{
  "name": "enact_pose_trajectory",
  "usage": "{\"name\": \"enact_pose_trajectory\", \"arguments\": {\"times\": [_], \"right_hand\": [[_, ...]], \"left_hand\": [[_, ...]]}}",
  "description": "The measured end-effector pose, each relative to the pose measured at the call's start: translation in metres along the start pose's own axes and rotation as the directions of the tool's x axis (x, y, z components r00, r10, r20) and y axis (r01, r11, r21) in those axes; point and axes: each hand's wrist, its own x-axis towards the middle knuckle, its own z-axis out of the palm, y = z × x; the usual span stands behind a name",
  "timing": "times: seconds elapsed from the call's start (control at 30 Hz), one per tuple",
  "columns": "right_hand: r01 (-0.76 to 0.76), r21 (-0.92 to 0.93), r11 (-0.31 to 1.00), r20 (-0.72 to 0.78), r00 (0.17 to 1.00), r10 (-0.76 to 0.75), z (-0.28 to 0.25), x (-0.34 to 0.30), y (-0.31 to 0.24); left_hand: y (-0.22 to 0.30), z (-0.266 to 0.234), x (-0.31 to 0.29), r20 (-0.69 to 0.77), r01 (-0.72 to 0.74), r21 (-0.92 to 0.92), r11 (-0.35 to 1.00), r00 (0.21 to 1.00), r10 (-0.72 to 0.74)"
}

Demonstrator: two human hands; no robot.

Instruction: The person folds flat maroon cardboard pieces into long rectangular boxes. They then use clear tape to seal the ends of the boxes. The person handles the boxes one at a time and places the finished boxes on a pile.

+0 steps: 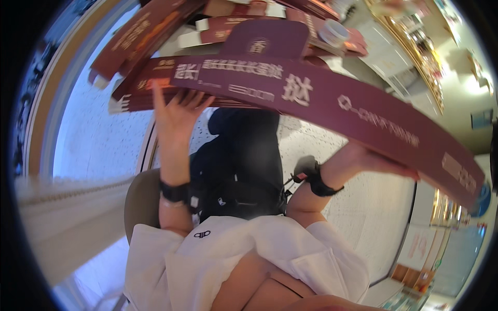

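- Here's the right hand point(383, 161), closed along the lower edge of a long maroon box point(332, 103), part of its grip hidden behind the panel.
- Over to the left hand point(179, 111): digits spread wide, just under the box's left end and against the flat maroon cartons point(155, 98); whether it also grips the long box, one cannot tell.
- Now the key line! The long axis slants from upper left, above the left hand, down to lower right, past the right hand; the right hand is nearer the far right tip.
- A rounded purple flap point(265, 39) stands up from the box's upper edge.
- Beyond it, more maroon cartons point(150, 36) lie heaped on the bench, with a clear round tub point(333, 33) among them.
- Black bands circle both wrists, and below, the person's dark trousers point(244, 150) show over a speckled floor point(358, 217).
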Motion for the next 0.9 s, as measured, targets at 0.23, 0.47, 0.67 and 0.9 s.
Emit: {"name": "enact_pose_trajectory", "arguments": {"times": [0.23, 0.47, 0.67, 0.9], "right_hand": [[-0.431, 0.573, 0.697, 0.358, 0.897, 0.261, -0.020, -0.023, -0.008], [-0.273, -0.869, 0.413, 0.494, -0.536, 0.685, -0.046, -0.054, -0.073], [0.368, -0.842, 0.395, 0.530, 0.421, 0.736, -0.045, -0.020, -0.109], [-0.378, -0.921, 0.099, -0.087, 0.445, 0.891, -0.151, -0.039, -0.132]], "left_hand": [[0.014, 0.044, 0.012, -0.023, -0.234, -0.059, 0.970, 0.972, 0.233], [0.035, 0.052, 0.004, -0.093, -0.645, 0.075, 0.760, 0.754, 0.650], [0.055, 0.033, -0.010, -0.040, -0.650, 0.064, 0.757, 0.756, 0.653], [0.086, -0.008, 0.000, 0.224, -0.694, -0.200, 0.692, 0.655, 0.722]]}}
